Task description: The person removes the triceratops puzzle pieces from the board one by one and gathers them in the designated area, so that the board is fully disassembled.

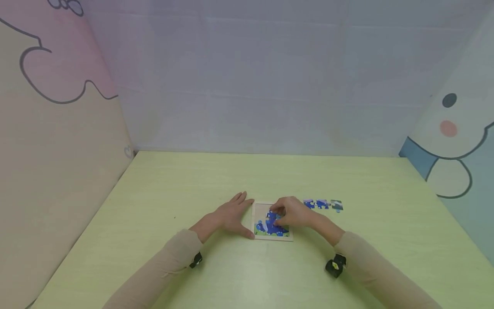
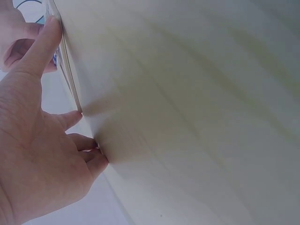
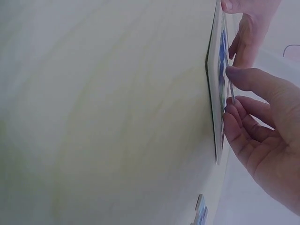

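Observation:
A small jigsaw puzzle board (image 1: 273, 239) with a pale wooden rim lies on the table, showing part of a blue dinosaur over green ground. Bare wood shows in its upper left. My left hand (image 1: 233, 214) is spread at the board's left side, thumb at the near corner and a fingertip at the far one. Over the board's right half, my right hand (image 1: 293, 211) pinches a blue puzzle piece (image 1: 272, 217) between thumb and fingers. From the right wrist view, that thin piece (image 3: 232, 91) stands tilted against the board; the hand covers part of the picture.
Three loose puzzle pieces lie in a row right of the board: a blue one (image 1: 308, 204), another blue one (image 1: 322, 204) and a greyish green one (image 1: 337, 204). Cloth walls (image 1: 270, 86) enclose the pale yellow table (image 1: 193, 180) at the back and sides.

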